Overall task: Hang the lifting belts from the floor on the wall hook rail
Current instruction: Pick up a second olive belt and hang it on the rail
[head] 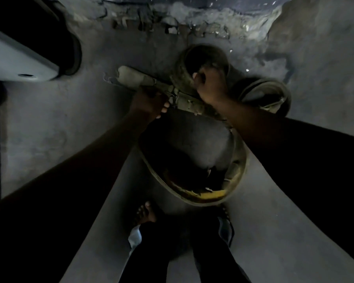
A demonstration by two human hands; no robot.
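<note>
A worn tan lifting belt (192, 103) forms a big loop that hangs down to a yellowed back pad (208, 195) above my feet. My left hand (151, 103) grips its strap near the buckle, and the free end (131, 77) sticks out to the left. My right hand (211, 86) grips the rim of a second, coiled belt (182, 72) on the floor. A third coiled belt (268, 92) lies on the floor right of that hand. No hook rail is in view.
The grey concrete floor (59, 119) is dim, with a broken, crumbling strip (192, 23) along the far edge. A pale flat bench-like piece (18, 60) juts in at the upper left. My bare foot (145, 213) and dark trouser legs are at the bottom.
</note>
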